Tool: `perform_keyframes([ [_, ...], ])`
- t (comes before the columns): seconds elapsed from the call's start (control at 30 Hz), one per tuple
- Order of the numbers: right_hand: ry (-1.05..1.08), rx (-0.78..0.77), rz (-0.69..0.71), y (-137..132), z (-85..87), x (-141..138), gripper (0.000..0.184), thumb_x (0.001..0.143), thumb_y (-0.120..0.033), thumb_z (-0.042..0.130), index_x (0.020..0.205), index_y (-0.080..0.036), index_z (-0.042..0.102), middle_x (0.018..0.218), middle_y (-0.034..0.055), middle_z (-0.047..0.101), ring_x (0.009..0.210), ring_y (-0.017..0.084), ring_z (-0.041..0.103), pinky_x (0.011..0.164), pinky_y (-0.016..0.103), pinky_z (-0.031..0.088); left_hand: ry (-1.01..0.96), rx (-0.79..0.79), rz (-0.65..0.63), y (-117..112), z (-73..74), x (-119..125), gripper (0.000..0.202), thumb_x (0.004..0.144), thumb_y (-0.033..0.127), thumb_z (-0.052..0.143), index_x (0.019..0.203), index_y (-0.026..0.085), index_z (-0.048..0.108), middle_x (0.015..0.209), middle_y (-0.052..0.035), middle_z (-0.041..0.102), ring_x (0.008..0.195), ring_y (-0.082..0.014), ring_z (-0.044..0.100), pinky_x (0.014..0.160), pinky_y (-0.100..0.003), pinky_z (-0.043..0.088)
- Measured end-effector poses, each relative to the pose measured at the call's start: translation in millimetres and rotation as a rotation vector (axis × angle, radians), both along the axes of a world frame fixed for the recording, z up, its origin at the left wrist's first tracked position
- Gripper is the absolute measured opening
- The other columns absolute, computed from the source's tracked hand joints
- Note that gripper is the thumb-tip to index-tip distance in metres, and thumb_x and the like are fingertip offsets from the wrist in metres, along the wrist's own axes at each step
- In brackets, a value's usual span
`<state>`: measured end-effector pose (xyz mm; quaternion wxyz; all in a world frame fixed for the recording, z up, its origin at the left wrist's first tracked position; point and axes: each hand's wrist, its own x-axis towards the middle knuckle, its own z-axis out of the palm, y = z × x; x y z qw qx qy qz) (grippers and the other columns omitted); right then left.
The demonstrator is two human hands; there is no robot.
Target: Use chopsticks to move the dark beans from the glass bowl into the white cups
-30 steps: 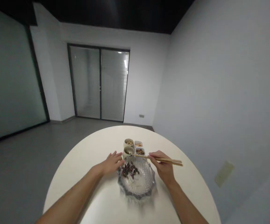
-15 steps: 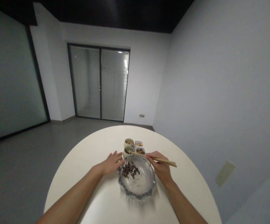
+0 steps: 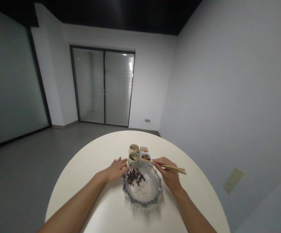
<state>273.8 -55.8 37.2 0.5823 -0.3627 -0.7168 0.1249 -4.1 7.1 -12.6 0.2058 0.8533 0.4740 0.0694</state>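
Roughly: right hand (image 3: 168, 171) clamped on chopsticks (image 3: 172, 167); tips at cup (image 3: 132, 158), contents unclear; left hand (image 3: 116, 170) open beside glass bowl (image 3: 142, 201).

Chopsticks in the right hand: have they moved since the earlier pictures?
Yes, the chopsticks have swung left against the glass bowl, rear ends drawing nearer it.

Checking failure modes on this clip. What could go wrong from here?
The chopsticks in the right hand reach to the cup; a slip might tip it, since it sits tight against a white dish. Anything lifted could also fall among the dark beans in the glass bowl below.
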Motion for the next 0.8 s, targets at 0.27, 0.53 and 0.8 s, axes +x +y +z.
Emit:
perform_keyframes([
  [0.27, -0.035, -0.01, 0.061, -6.6, 7.8, 0.1, 0.008, 0.081, -0.026, 0.072, 0.086, -0.021, 0.076, 0.08, 0.0048, 0.072, 0.072, 0.016, 0.067, 0.066, 0.026, 0.055, 0.005, 0.004, -0.004, -0.1, 2.0, -1.8, 0.06, 0.098, 0.063, 0.017, 0.141, 0.03, 0.043, 0.155, -0.0019, 0.019, 0.143, -0.0337, 0.005, 0.113, -0.057, 0.005],
  [0.53, -0.053, -0.142, 0.075, -8.8, 8.6, 4.5, 0.017, 0.081, -0.034, 0.072, 0.082, -0.017, 0.075, 0.076, 0.0066, 0.07, 0.069, 0.017, 0.066, 0.064, 0.026, 0.055, -0.022, -0.011, -0.006, 1.0, 1.3, -2.6, 0.061, 0.097, 0.066, 0.015, 0.146, 0.034, 0.035, 0.156, -0.0004, 0.017, 0.143, -0.0343, 0.003, 0.113, -0.058, 0.003],
  [0.8, -0.095, -0.2, 0.076, -7.9, 2.5, -1.7, 0.021, 0.081, -0.037, 0.071, 0.081, -0.017, 0.074, 0.077, 0.0065, 0.069, 0.072, 0.017, 0.066, 0.066, 0.027, 0.054, -0.03, -0.01, -0.006, 1.7, 0.5, -1.5, 0.06, 0.098, 0.065, 0.017, 0.144, 0.033, 0.039, 0.155, -0.0008, 0.018, 0.143, -0.0356, 0.005, 0.113, -0.059, 0.004],
])
